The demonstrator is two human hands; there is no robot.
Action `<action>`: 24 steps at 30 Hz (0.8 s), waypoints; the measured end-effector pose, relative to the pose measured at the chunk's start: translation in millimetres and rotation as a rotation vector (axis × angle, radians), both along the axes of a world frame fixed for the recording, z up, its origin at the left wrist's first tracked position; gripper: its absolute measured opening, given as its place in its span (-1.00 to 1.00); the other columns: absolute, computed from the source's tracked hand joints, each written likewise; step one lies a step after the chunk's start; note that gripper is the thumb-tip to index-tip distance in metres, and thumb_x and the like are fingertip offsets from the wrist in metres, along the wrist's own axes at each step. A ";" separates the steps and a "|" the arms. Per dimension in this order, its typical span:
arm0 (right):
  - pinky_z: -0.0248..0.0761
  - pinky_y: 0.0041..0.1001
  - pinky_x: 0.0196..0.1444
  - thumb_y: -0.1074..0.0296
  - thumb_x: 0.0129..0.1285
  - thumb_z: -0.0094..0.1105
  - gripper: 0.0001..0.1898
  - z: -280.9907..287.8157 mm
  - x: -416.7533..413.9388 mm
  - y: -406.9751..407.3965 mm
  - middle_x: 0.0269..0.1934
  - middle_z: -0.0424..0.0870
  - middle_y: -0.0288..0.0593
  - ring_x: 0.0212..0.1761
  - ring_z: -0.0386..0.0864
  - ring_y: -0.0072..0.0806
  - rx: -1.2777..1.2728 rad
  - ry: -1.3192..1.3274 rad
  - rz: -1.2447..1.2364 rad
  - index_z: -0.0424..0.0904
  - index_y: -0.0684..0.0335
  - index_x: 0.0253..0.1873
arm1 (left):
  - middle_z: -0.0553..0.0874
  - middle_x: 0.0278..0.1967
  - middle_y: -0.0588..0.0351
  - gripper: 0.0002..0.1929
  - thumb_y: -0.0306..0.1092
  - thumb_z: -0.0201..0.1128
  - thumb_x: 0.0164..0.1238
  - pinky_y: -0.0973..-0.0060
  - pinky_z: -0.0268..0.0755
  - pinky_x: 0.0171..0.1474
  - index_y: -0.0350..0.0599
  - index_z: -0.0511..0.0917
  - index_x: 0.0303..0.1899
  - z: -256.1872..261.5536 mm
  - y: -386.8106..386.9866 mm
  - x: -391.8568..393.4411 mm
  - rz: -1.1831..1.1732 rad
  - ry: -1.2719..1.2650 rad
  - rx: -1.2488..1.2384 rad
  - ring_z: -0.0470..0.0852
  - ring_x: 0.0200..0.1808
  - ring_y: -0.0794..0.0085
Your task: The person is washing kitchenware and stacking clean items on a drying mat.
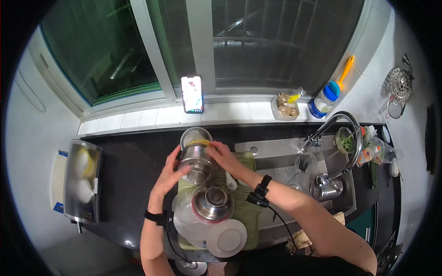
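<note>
A stainless-steel container (197, 151) stands between my two hands at the far side of a green drying mat (250, 207). My left hand (169, 177) grips its left side, the thumb lying across the near face. From the right, my right hand (223, 158) has its fingers on a yellow band (201, 142) at the container's top; the fingertips are partly hidden. Behind it sits another round metal vessel (195, 132). Nearer me, an upturned steel bowl (214, 201) rests over translucent round lids (183, 215), beside a white saucer (228, 238).
To the right is a steel sink (272, 214) with an arched faucet (348, 120) and a metal pot (326, 189). A lit phone (192, 95) leans against the window. On the left stands a dish box (83, 183). A white spoon (231, 181) lies on the mat.
</note>
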State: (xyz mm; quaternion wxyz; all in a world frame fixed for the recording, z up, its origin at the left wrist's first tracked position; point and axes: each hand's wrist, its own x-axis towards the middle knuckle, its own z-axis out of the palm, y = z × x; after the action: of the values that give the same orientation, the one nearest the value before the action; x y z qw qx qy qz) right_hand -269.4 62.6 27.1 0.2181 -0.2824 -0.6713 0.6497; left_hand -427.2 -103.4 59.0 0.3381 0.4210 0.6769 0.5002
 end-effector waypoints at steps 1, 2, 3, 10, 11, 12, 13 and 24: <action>0.33 -0.54 -0.03 -0.04 0.30 0.06 -0.42 9.2 1.8 -9.0 -0.12 0.56 -0.08 -0.08 0.48 -0.48 0.092 -0.073 0.007 0.38 0.40 0.17 | 0.15 0.36 -0.11 -0.22 -0.04 0.26 0.22 0.36 0.09 0.35 -0.09 0.09 0.39 -3.0 -6.3 3.8 -0.038 0.083 -0.035 0.24 0.33 0.17; 0.33 -0.50 0.01 -0.07 0.28 0.07 -0.33 11.7 1.6 -11.0 -0.01 0.51 -0.02 -0.04 0.49 -0.40 0.282 0.022 0.077 0.27 0.41 0.26 | 0.18 0.35 -0.12 -0.27 -0.05 0.20 0.28 0.37 0.11 0.33 -0.15 0.11 0.37 -9.2 -9.7 8.1 -0.022 0.064 -0.063 0.26 0.32 0.17; 0.33 -0.50 0.01 -0.07 0.28 0.07 -0.33 8.0 1.0 -11.4 -0.01 0.51 -0.02 -0.04 0.49 -0.40 0.282 0.021 0.072 0.27 0.41 0.26 | 0.18 0.35 -0.12 -0.27 -0.05 0.20 0.28 0.37 0.11 0.33 -0.15 0.11 0.37 -6.8 -5.2 12.1 -0.027 0.063 -0.063 0.26 0.32 0.17; 0.03 -0.39 0.34 -0.12 0.33 -0.07 -0.26 24.4 -0.3 -26.1 0.33 0.18 0.05 0.35 0.17 -0.27 -0.226 -0.099 0.124 0.04 0.32 0.39 | 0.43 0.18 -0.21 -0.29 0.11 -0.03 0.37 0.40 0.28 0.19 -0.19 0.07 0.37 13.7 5.4 16.4 0.165 -0.100 -0.253 0.45 0.18 0.17; -0.09 -0.39 0.41 -0.14 0.35 -0.11 -0.24 23.8 0.4 -27.5 0.39 0.08 0.01 0.44 0.02 -0.31 -0.208 -0.149 0.102 -0.07 0.26 0.44 | 0.43 0.18 -0.21 -0.29 0.11 -0.03 0.37 0.40 0.28 0.19 -0.19 0.07 0.37 13.7 4.2 17.5 0.168 -0.108 -0.263 0.45 0.18 0.17; -0.18 -0.39 0.43 -0.18 0.34 -0.14 -0.19 24.0 0.5 -25.6 0.43 -0.02 0.01 0.47 -0.08 -0.31 -0.251 -0.108 0.160 -0.17 0.25 0.46 | 0.41 0.19 -0.20 -0.28 0.12 -0.03 0.37 0.38 0.28 0.19 -0.19 0.06 0.37 13.2 3.8 16.2 0.159 -0.079 -0.240 0.42 0.20 0.16; -0.18 -0.39 0.43 -0.18 0.34 -0.14 -0.19 19.6 -0.2 -26.7 0.43 -0.02 0.01 0.47 -0.08 -0.31 -0.258 -0.112 0.164 -0.17 0.25 0.46 | 0.38 0.21 -0.20 -0.27 0.12 -0.03 0.37 0.35 0.28 0.19 -0.19 0.05 0.37 12.3 1.9 15.1 0.151 -0.049 -0.217 0.40 0.22 0.14; 0.08 -0.34 0.34 -0.09 0.21 0.14 -0.14 1.8 21.4 -38.4 0.33 0.11 0.17 0.36 0.17 -0.16 -0.101 -0.044 -0.005 -0.02 0.44 0.37 | 0.26 0.32 -0.10 -0.12 0.36 -0.03 0.22 0.25 0.33 0.12 -0.05 0.00 0.41 18.2 -12.2 17.0 0.162 -0.111 -0.282 0.29 0.31 0.17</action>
State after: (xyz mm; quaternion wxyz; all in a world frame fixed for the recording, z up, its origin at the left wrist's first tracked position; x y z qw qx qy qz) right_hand -248.0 24.2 28.9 0.1905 -0.3090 -0.6417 0.6756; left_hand -410.3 -115.6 77.1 0.3894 0.2851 0.7523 0.4485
